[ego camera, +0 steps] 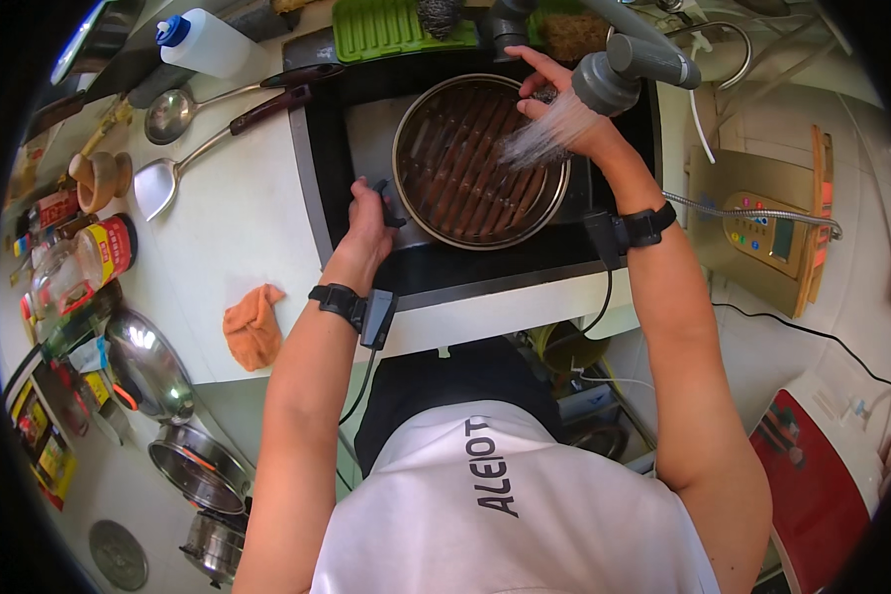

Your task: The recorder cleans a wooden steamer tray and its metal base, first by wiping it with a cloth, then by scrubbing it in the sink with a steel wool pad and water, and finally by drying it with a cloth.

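A round metal pot (482, 243) sits tilted in the black sink (341, 134), with brown parallel slats (468, 163) and water inside. My left hand (369, 223) grips its black side handle (395, 220) at the left. My right hand (557, 93) is over the pot's far right rim, index finger stretched out. Between its thumb and fingers is a steel wool scourer (543, 94), partly hidden. From the grey faucet head (605, 82) just above, a spray of water (542, 137) falls past my right hand into the pot.
Left on the white counter (237, 178) lie a ladle (171, 116), a spatula (157, 185) and an orange cloth (254, 327). A white bottle (211, 44) and a green tray (393, 30) stand behind. A flexible metal hose (750, 211) runs at the right.
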The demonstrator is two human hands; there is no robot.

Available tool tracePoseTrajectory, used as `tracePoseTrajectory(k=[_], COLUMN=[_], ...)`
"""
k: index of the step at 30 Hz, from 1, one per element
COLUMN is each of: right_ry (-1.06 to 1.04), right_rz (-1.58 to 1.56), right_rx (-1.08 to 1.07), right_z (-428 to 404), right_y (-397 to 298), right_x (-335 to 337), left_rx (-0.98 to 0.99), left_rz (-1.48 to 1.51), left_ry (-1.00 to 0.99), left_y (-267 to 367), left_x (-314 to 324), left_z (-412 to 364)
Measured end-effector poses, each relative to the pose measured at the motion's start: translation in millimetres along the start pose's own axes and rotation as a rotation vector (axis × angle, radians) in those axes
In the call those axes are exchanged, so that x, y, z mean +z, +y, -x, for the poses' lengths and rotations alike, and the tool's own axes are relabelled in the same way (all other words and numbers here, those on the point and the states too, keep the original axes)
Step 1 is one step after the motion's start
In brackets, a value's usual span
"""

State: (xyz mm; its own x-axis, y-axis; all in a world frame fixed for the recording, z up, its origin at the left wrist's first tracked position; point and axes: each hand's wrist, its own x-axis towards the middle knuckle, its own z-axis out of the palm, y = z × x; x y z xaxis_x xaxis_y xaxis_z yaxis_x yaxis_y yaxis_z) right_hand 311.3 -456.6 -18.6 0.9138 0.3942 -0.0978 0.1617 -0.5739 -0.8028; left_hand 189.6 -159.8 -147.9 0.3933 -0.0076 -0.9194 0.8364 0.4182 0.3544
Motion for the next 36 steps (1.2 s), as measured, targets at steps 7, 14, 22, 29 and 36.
tracePoseTrajectory(k=[7,14,22,29,36], right_ry=[0.312,0.277,-0.265,-0.518,-0.469], right_rz=[0.091,0.046,0.495,0.641,0.553], right_rx=[-0.017,0.343,0.298,0.213,0.209], right_z=[37.5,67.0,58.5,94.6,66.5], right_y=[50.3,103.0,166.2,158.0,186.0], right_x=[28.1,66.0,108.0,144.0,120.7], left_rx=[0.364,0.608,0.450,0.495,0.513], left_rz=[-0.266,-0.452,-0.365,-0.478,-0.480], left_ry=[0.201,0.215,0.187,0.125,0.106], left_y=[-3.2,-10.3,-11.6,-10.3,-9.6], left_x=[13.2,24.6,20.8,21.4,18.3], left_z=[10.7,30.4,-0.3,-13.5,-20.6])
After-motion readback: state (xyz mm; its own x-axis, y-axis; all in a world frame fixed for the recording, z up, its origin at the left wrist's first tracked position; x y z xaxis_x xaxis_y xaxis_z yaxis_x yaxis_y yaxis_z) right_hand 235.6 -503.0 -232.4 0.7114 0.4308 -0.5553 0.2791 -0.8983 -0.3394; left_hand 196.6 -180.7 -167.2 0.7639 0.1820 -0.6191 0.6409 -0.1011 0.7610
